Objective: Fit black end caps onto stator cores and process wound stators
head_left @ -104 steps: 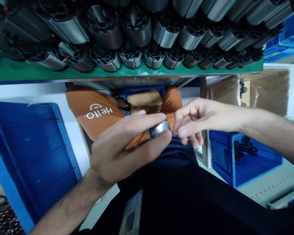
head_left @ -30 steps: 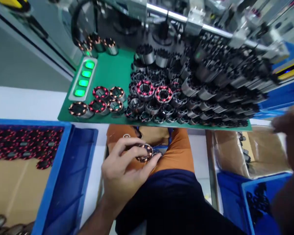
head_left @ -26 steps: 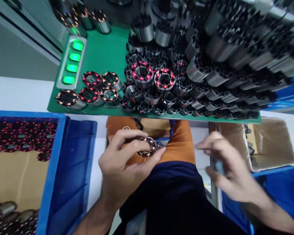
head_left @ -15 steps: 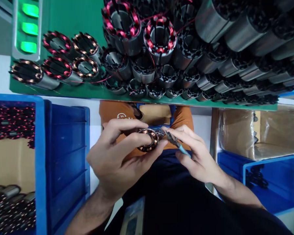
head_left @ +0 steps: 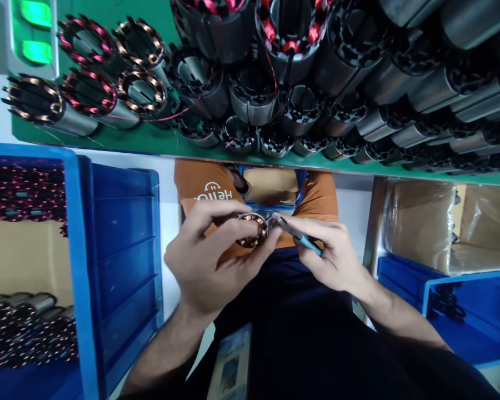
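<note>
My left hand (head_left: 208,258) is closed around a motor stator (head_left: 252,230) wound with copper-coloured wire, its ring end facing up, held over my lap. A finger of that hand reaches into the ring. My right hand (head_left: 333,253) grips a pair of small pliers or cutters (head_left: 302,236) with light blue handles. The tool's tip points left, close to the right rim of the stator. Whether its jaws touch a wire there is too small to tell.
Above my lap a green bench (head_left: 120,139) bears many bare and wound stators (head_left: 254,97). A blue crate (head_left: 125,266) with wound stators in layers stands at left. At right are a plastic-lined carton (head_left: 419,222) and a blue bin (head_left: 462,328) holding black parts.
The view has shifted a little, so the bench sits higher in the picture. Both hands keep their holds, and the tool tip stays close to the stator's rim.
</note>
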Motion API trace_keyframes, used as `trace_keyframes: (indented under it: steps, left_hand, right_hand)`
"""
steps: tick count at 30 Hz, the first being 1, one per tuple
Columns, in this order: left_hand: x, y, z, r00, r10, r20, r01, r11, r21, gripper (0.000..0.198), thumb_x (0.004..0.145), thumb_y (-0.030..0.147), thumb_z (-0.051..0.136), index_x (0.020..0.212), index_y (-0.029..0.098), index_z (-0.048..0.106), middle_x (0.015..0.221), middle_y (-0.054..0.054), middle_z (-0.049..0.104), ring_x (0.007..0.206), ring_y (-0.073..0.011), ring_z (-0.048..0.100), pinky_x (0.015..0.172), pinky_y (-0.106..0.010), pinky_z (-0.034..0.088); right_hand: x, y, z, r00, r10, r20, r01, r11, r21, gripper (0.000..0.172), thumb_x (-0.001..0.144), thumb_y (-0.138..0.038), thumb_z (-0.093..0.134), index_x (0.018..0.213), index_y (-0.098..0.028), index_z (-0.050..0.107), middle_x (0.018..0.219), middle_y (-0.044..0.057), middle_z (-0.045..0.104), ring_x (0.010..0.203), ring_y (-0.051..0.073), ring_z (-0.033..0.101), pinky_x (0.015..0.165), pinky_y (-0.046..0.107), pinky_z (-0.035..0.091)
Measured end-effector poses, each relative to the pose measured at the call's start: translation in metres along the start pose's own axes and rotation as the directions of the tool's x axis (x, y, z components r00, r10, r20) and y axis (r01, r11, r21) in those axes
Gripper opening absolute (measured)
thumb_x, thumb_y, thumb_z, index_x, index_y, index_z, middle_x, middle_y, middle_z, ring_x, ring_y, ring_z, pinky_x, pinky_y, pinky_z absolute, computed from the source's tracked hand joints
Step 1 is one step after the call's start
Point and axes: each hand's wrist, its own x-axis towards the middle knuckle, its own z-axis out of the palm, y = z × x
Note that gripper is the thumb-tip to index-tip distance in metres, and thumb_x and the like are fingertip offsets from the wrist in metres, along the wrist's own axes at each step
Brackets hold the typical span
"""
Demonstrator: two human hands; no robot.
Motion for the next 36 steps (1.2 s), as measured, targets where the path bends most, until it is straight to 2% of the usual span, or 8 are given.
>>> trace_keyframes:
  steps: [2, 5, 9, 12, 14, 24, 31, 36]
  left_hand:
    - [-0.009, -0.012, 0.004, 0.998, -0.053, 0.015, 0.053, 0.999, 0.008, 0.027, 0.089, 0.024, 0.104, 0.092, 0.025, 0.077, 0.106, -0.002, 0.082, 0.092, -0.0166, 0.08, 0.081, -0.033, 0.065]
    - [-0.024, -0.027, 0.008, 0.958, -0.275, 0.079, 0.284, 0.943, -0.172, 0.021, 0.091, 0.026, 0.099, 0.092, 0.024, 0.078, 0.107, -0.003, 0.082, 0.098, -0.0192, 0.082, 0.083, -0.032, 0.067]
    - [-0.03, -0.024, 0.015, 0.761, -0.584, 0.282, 0.615, 0.511, -0.601, 0.018, 0.097, 0.032, 0.095, 0.096, 0.022, 0.08, 0.11, -0.004, 0.084, 0.089, -0.0156, 0.084, 0.083, -0.028, 0.071]
    - [-0.019, -0.008, 0.025, 0.612, -0.667, 0.425, 0.698, 0.203, -0.687, 0.027, 0.096, 0.041, 0.099, 0.093, 0.022, 0.081, 0.1, -0.003, 0.085, 0.082, -0.0157, 0.084, 0.084, -0.03, 0.073]
    - [-0.009, 0.003, 0.031, 0.566, -0.672, 0.478, 0.711, 0.104, -0.696, 0.036, 0.092, 0.049, 0.102, 0.091, 0.022, 0.079, 0.093, -0.003, 0.085, 0.079, -0.018, 0.083, 0.079, -0.031, 0.073]
    - [0.002, 0.022, 0.041, 0.612, -0.574, 0.545, 0.667, 0.003, -0.745, 0.04, 0.094, 0.052, 0.105, 0.092, 0.021, 0.079, 0.089, 0.001, 0.077, 0.079, -0.0134, 0.073, 0.076, -0.026, 0.064]
    - [-0.002, 0.025, 0.038, 0.584, -0.592, 0.555, 0.69, 0.001, -0.724, 0.04, 0.094, 0.054, 0.105, 0.094, 0.022, 0.081, 0.092, -0.001, 0.076, 0.082, -0.0143, 0.071, 0.074, -0.027, 0.062]
    - [-0.003, 0.02, 0.05, 0.572, -0.643, 0.51, 0.667, 0.002, -0.745, 0.042, 0.091, 0.054, 0.107, 0.092, 0.021, 0.081, 0.092, 0.0, 0.081, 0.085, -0.0134, 0.077, 0.083, -0.026, 0.068]
  right_hand:
    - [0.004, 0.015, 0.003, 0.997, 0.071, 0.004, -0.071, 0.997, 0.016, 0.073, 0.094, -0.003, 0.062, 0.161, -0.026, 0.083, 0.151, 0.003, 0.089, 0.127, 0.025, 0.087, 0.11, 0.036, 0.069]
    - [0.006, 0.033, 0.002, 0.996, 0.086, -0.001, -0.085, 0.992, -0.091, 0.069, 0.097, -0.011, 0.065, 0.163, -0.022, 0.081, 0.132, 0.007, 0.09, 0.106, 0.024, 0.083, 0.097, 0.039, 0.069]
    - [0.002, 0.042, -0.009, 0.998, -0.024, -0.054, 0.006, 0.95, -0.312, 0.073, 0.097, -0.02, 0.075, 0.169, -0.025, 0.077, 0.107, 0.004, 0.073, 0.09, 0.023, 0.066, 0.086, 0.041, 0.065]
    - [-0.002, 0.037, -0.016, 0.974, -0.201, -0.103, 0.134, 0.881, -0.455, 0.064, 0.101, -0.029, 0.085, 0.165, -0.03, 0.08, 0.105, 0.004, 0.065, 0.094, 0.024, 0.065, 0.084, 0.042, 0.064]
    - [-0.004, 0.032, -0.019, 0.956, -0.273, -0.106, 0.176, 0.825, -0.537, 0.061, 0.104, -0.03, 0.087, 0.165, -0.032, 0.081, 0.108, 0.006, 0.064, 0.097, 0.025, 0.066, 0.084, 0.042, 0.064]
    - [-0.004, 0.011, -0.019, 0.931, -0.332, -0.151, 0.201, 0.812, -0.548, 0.096, 0.105, -0.014, 0.086, 0.187, -0.052, 0.053, 0.113, 0.005, 0.06, 0.096, 0.024, 0.066, 0.076, 0.038, 0.062]
    - [-0.008, 0.015, -0.018, 0.952, -0.249, -0.18, 0.132, 0.861, -0.492, 0.06, 0.114, -0.029, 0.082, 0.171, -0.047, 0.075, 0.106, 0.005, 0.062, 0.089, 0.021, 0.066, 0.068, 0.036, 0.059]
    - [-0.004, 0.022, -0.019, 0.966, -0.212, -0.144, 0.144, 0.913, -0.382, 0.069, 0.114, -0.026, 0.083, 0.177, -0.05, 0.068, 0.103, 0.003, 0.063, 0.088, 0.02, 0.064, 0.073, 0.034, 0.061]
